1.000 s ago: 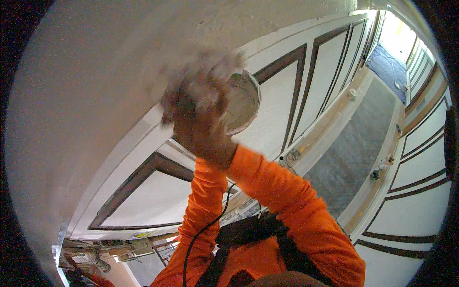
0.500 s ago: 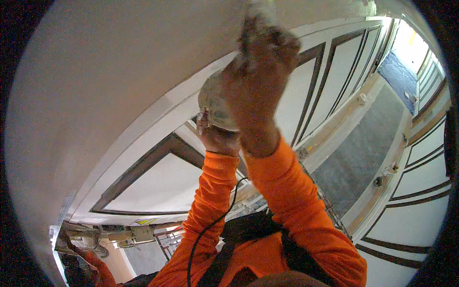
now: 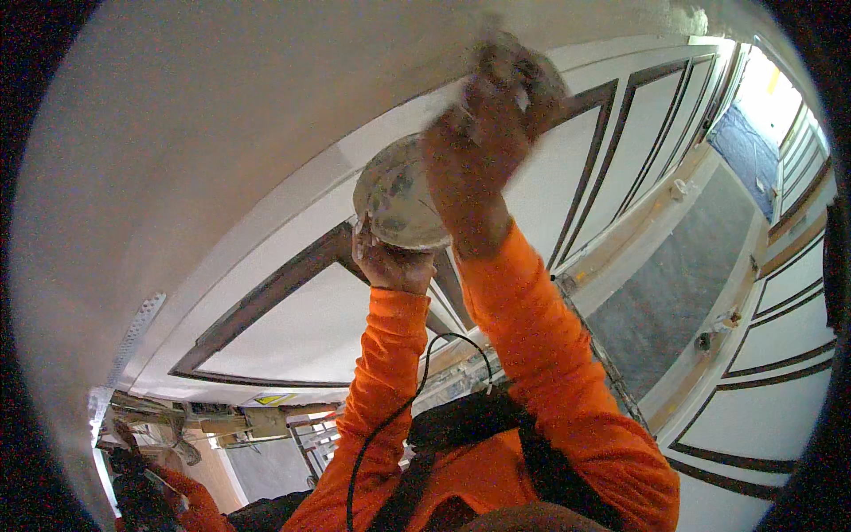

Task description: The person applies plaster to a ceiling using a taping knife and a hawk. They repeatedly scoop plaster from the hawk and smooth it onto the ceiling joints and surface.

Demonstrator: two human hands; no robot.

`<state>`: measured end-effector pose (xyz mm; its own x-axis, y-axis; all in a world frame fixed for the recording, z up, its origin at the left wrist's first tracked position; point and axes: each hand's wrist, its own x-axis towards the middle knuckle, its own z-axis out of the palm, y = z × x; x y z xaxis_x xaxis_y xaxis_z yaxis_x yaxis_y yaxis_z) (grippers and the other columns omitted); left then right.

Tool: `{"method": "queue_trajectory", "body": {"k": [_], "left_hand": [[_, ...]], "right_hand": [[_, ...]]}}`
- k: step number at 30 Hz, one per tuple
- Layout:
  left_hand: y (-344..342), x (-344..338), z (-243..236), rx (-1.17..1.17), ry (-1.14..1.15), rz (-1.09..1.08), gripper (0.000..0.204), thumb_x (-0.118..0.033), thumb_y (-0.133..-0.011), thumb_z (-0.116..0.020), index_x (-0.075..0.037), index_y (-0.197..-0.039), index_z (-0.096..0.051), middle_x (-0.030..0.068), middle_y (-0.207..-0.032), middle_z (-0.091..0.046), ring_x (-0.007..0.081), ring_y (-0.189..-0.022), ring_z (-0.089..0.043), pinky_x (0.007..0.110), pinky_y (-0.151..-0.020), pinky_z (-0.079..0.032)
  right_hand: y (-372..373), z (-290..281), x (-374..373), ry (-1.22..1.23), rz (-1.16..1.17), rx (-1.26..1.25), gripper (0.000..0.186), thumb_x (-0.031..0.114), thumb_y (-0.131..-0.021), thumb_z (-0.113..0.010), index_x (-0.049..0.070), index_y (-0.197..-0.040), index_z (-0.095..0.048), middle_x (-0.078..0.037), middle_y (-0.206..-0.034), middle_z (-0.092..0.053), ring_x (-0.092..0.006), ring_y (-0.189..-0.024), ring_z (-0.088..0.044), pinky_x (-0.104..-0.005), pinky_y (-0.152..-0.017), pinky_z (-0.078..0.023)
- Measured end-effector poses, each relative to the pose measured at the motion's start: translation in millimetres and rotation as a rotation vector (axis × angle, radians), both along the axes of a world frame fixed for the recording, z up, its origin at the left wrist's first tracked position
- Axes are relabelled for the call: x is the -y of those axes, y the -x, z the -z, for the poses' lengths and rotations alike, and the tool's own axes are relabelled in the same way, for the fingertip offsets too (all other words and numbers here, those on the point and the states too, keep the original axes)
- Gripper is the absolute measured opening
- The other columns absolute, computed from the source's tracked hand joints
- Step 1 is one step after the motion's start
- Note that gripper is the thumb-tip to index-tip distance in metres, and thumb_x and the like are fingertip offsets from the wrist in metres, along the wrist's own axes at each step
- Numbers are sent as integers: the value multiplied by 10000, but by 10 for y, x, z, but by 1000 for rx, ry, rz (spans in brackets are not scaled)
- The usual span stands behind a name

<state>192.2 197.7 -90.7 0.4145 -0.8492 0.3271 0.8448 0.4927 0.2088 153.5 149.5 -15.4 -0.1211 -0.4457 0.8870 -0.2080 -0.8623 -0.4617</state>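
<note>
My left hand (image 3: 394,262) supports a round, shallow bowl (image 3: 394,199) from its near side, the fingers against its edge. Grey and whitish smears cover the bowl. Raised beyond it, my right hand (image 3: 487,133) is closed around a small hand tool (image 3: 501,40). Motion smears the tool, and its kind is hard to make out. Its end lies close to the smooth beige plaster surface (image 3: 239,115); whether they touch I cannot tell. My right wrist hides the bowl's right side. Both my sleeves are orange.
White panels (image 3: 284,324) with dark brown borders run alongside. A black cord (image 3: 381,421) loops before my chest. A perforated metal strip (image 3: 140,332) follows the left corner. At lower left is another person's orange sleeve (image 3: 191,496). A grey floor covering (image 3: 669,275) stretches right, toward blue sheeting (image 3: 745,155).
My right hand has shifted slightly right and away from the bowl, uncovering more of it. My left hand and the bowl moved a little left. More of the perforated strip shows.
</note>
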Motion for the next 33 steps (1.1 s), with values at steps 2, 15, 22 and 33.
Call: {"method": "queue_trajectory", "body": {"k": [2, 15, 22, 33], "left_hand": [[-13, 26, -4, -98, 87, 141, 515, -370, -857, -520, -78, -1282, -525, 119, -1293, -557, 314, -1181, -534, 470, -994, -449], [76, -90, -92, 65, -152, -49, 498, -349, -859, -532, -118, -1300, -518, 128, -1296, -540, 307, -1188, -525, 491, -971, -452], [73, -205, 38, 78, -231, -83, 518, -346, -877, -502, -113, -1339, -475, 118, -1337, -513, 314, -1207, -512, 498, -980, -442], [76, -37, 50, 65, -192, -80, 540, -351, -849, -538, -105, -1327, -482, 102, -1323, -531, 312, -1209, -512, 507, -1001, -431]], "right_hand": [[-86, 77, 25, 127, 266, -362, 524, 230, -874, -535, 34, -1348, -429, -194, -1450, -341, -403, -1351, -286, -609, -1101, -163], [836, -701, 379, 111, 276, 85, 562, 79, -708, -526, 21, -1268, -531, -179, -1014, -569, -394, -973, -495, -496, -895, -409], [333, -68, -739, 99, -128, -281, 624, 301, -769, -613, 137, -1357, -485, -192, -1420, -399, -446, -1314, -334, -667, -1048, -226], [558, 272, 368, 605, 90, -384, 539, 412, -778, -632, 262, -1289, -551, -132, -1407, -396, -466, -1297, -307, -670, -982, -294]]}}
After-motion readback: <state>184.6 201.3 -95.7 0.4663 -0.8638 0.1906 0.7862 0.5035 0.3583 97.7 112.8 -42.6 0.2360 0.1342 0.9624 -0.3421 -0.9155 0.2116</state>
